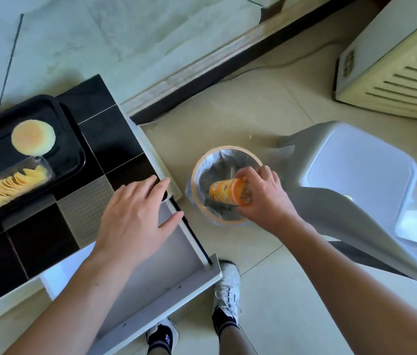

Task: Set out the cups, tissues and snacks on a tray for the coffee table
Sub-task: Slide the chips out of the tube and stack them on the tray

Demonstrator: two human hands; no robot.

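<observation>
A black tray [74, 139] lies at the left on the black tiled table [104, 134]. On it sit a round yellow cake [33, 137] and a clear plastic sleeve of stacked crisps [5, 188]. My right hand [263, 198] grips an orange crisp tube [230, 193], held tilted over the lined bin [199, 175] on the floor. My left hand [138, 211] rests flat with straight fingers on the table's right edge.
A grey plastic stool [361, 180] stands right of the bin. A cream appliance with vents [402, 73] is at the upper right. A white drawer or shelf [171, 265] juts out under my left hand. My shoes [225, 293] are on the tiled floor.
</observation>
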